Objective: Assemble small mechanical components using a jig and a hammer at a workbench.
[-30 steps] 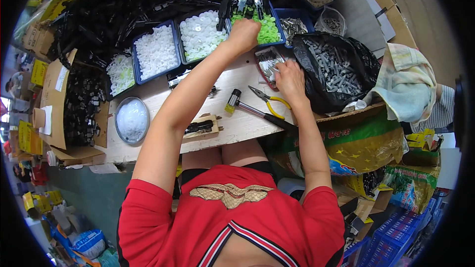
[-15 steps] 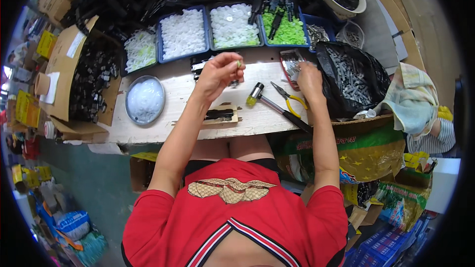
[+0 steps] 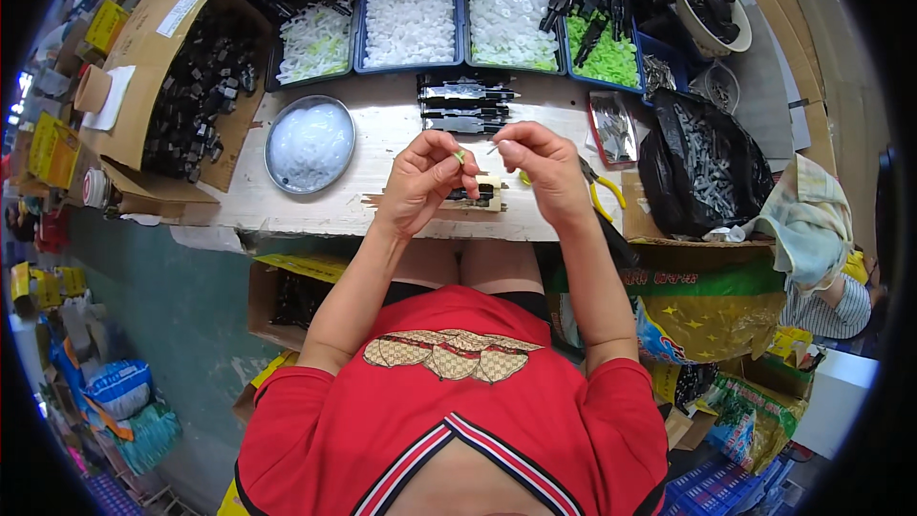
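Above the front of the white workbench, my two hands are close together. My left hand pinches a small green plastic piece between thumb and fingers. Facing it, my right hand grips a thin silvery pin by its end; the pin and the green piece are a short gap apart. Below and between the hands lies a pale wooden block with a dark part in it, partly hidden by my left hand. Beyond them, several black metal-and-plastic assemblies are lined up.
At the back stand trays of white pieces and green pieces. A bowl of clear pieces is left; a red tray of metal parts, yellow-handled pliers and a black bag of grey parts are right. A carton borders the left.
My right hand has left the red tray and come over beside my left hand, with a thin pin in its fingers. The left hand still holds the green piece. The whole view has shifted.
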Motion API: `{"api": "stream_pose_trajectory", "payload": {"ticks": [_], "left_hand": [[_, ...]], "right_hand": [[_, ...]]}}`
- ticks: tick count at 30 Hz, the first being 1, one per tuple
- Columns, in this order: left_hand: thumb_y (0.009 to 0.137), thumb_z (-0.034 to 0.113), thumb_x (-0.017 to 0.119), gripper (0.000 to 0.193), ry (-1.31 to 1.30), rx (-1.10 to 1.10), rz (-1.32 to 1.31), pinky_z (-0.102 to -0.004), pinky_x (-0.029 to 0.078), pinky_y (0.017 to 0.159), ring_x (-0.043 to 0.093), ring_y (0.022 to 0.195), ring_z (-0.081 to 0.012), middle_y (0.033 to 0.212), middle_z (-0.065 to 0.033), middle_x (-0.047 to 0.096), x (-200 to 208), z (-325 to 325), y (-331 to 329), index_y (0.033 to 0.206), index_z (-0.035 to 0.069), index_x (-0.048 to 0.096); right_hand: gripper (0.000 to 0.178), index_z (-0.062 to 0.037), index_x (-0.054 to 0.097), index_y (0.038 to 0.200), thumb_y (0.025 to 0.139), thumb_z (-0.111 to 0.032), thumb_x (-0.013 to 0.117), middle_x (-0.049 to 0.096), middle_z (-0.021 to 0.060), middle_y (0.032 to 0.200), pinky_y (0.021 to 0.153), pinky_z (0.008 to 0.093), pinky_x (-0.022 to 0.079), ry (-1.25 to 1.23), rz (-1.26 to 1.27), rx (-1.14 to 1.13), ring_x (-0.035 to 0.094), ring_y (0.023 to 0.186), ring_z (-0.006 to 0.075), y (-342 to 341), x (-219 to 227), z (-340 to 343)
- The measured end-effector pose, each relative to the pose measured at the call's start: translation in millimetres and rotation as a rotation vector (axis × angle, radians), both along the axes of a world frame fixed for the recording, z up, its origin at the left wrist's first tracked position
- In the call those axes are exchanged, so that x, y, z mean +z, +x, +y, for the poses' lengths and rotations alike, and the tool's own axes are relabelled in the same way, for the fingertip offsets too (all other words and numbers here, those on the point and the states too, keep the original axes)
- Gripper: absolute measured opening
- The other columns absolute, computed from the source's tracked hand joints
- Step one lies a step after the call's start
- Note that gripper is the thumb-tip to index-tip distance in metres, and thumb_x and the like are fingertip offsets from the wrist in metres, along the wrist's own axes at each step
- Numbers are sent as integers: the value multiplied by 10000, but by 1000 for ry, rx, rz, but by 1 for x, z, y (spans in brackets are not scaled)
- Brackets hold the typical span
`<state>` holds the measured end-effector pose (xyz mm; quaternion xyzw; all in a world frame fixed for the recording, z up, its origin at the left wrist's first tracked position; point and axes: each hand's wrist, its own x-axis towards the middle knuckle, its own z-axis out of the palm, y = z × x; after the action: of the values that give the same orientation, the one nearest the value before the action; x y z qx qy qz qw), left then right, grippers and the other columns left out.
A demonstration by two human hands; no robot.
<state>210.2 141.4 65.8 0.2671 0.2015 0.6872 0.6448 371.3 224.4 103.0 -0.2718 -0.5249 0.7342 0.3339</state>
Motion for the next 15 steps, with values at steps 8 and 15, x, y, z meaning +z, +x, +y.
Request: {"api": "stream_pose_trajectory", "payload": {"ticks": [8, 15], "left_hand": [[864, 58, 545, 123, 47, 27, 50, -317, 516, 684, 598, 769, -191, 867, -118, 599, -1, -9, -2, 971, 52, 485], [840, 19, 566, 118, 64, 102, 136, -293, 518, 701, 599, 780, -171, 883, -101, 593, -3, -11, -4, 943, 34, 509]], "right_hand": [[138, -24, 624, 919, 812, -111, 626, 588, -11, 800, 638, 197, 391, -98, 46, 19, 491, 694, 58, -19, -5, -13], [118, -38, 629, 896, 809, -117, 627, 599, -17, 793, 610, 184, 375, -122, 51, 46, 480, 675, 42, -25, -7, -15]]}}
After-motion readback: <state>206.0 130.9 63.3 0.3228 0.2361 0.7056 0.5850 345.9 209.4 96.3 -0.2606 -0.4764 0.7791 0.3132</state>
